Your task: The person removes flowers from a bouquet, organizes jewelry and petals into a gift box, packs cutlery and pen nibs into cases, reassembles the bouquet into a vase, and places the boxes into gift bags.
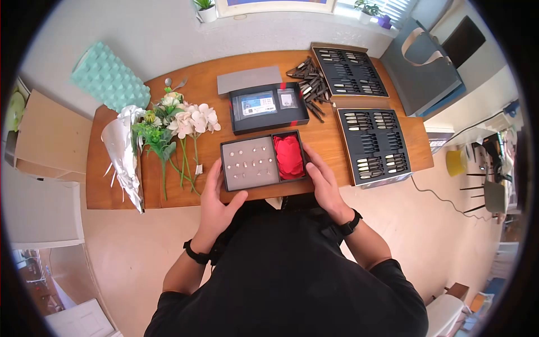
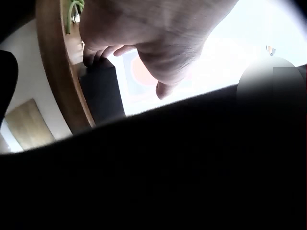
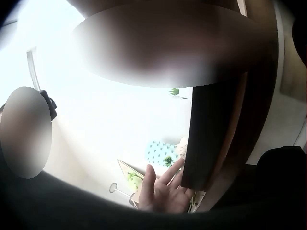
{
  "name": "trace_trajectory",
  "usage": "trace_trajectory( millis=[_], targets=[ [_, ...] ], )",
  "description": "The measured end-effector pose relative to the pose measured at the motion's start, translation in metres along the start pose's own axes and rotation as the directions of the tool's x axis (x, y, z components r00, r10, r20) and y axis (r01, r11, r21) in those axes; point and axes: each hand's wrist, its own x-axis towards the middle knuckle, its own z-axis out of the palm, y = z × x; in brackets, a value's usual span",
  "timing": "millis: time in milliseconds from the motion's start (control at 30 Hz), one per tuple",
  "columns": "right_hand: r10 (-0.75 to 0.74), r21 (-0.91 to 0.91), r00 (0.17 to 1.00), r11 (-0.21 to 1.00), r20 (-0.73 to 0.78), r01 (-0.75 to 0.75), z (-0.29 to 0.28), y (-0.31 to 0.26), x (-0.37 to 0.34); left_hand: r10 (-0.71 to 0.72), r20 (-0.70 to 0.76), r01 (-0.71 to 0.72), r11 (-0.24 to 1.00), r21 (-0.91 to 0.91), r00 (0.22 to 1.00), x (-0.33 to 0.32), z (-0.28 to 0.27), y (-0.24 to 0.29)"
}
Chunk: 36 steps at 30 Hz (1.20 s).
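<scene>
The table (image 1: 323, 129) stretched in front of the person, with two dark cases (image 1: 350, 147) of slim pieces at its right. Behind the middle sat a black box (image 1: 272, 127) with a grey flap. Closer, at the near edge and between both hands, was an open display box (image 1: 261, 185), its long axis running left to right, the right end angled slightly away; its grey panel filled the left part, its flower compartment the right. The left hand (image 1: 215, 196) had a loose grip, straight fingers along the box's left side, thumb apart; the right hand (image 1: 324, 182) had an unclenched grip against the right end. In the black box lay a packet (image 1: 257, 105) whose blue-and-white label was too small to read. Smaller still were a red flower (image 1: 289, 156) and rows of tiny studs (image 1: 253, 164).
</scene>
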Motion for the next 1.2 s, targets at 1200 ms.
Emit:
trace_trajectory(
  millis=[1200],
  targets=[
    [-0.316,-0.666,0.938,0.671,0.14,0.326,-0.009,-0.008,0.001,0.022,-0.132,0.039,0.898,0.438,0.991,0.014,0.014,-0.017]
  ],
)
